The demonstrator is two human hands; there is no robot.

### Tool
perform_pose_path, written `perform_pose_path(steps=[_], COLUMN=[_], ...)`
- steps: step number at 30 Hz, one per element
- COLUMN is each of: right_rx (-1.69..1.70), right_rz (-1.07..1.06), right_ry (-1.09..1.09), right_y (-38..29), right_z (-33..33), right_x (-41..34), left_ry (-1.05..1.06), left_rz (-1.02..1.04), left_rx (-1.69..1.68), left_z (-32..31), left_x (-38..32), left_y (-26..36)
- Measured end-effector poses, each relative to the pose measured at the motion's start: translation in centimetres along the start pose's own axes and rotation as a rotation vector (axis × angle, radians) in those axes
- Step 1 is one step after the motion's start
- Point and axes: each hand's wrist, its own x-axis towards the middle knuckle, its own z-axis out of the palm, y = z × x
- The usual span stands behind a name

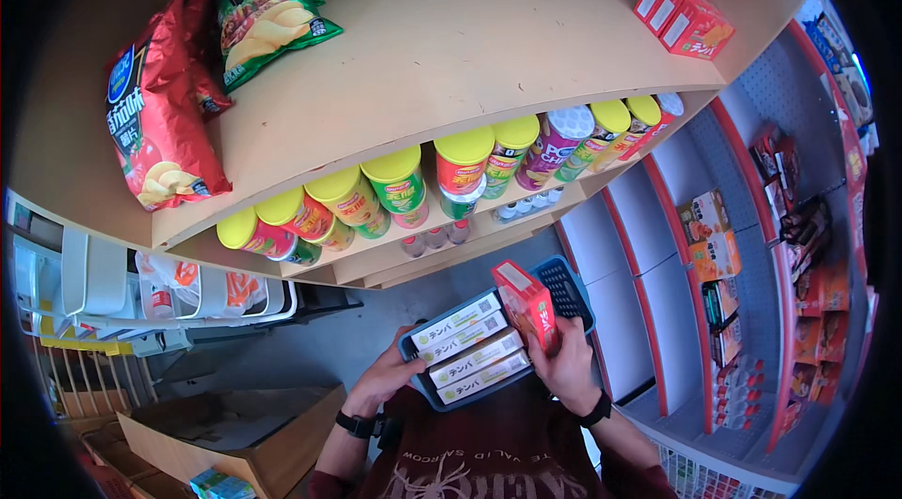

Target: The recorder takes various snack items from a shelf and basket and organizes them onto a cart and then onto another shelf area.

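A blue plastic basket (572, 291) is in front of my body. My left hand (380, 378) grips its left end, with the thumb over the rim. Several white snack boxes (473, 352) lie side by side in its left part, printed sides up. My right hand (569, 371) holds a red snack box (523, 298), tilted above the basket's right part. The thumb presses its near side, and the other fingers are partly hidden. Similar red boxes (685, 18) stand together at the right end of the wooden shelf (437, 41).
Red chip bags (165, 125) and a green chip bag (271, 13) occupy the shelf's left end. Lidded chip canisters (391, 178) line the shelf below. White-and-red shelving (627, 316) with packaged goods rises at right. A cardboard box (232, 435) and white bins (99, 273) are at left.
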Motion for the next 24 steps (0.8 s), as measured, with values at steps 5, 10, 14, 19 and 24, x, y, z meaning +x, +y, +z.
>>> perform_pose_path(steps=[5,10,14,19,24], right_rx=[-0.006,0.118,0.152,0.08,0.081], right_rz=[-0.097,0.2,0.168,0.158,0.007], right_ry=[0.005,-0.317,-0.279,-0.371,-0.418], right_y=[-0.4,-3.0,-4.0,-4.2,-5.1], right_z=[1.7,-1.0,-1.1,-2.0,-4.8], right_x=[-0.2,2.2,3.4,2.9,4.8], left_ry=[-0.021,-0.075,-0.053,-0.062,-0.129], left_rz=[0.035,0.105,0.07,0.062,0.139], left_rx=[0.023,-0.026,0.013,-0.015,-0.121], left_z=[-0.1,-1.3,-1.2,-2.0,-3.0], left_x=[0.0,0.2,0.2,0.2,0.6], left_y=[0.0,-1.0,-0.7,-0.9,-1.3])
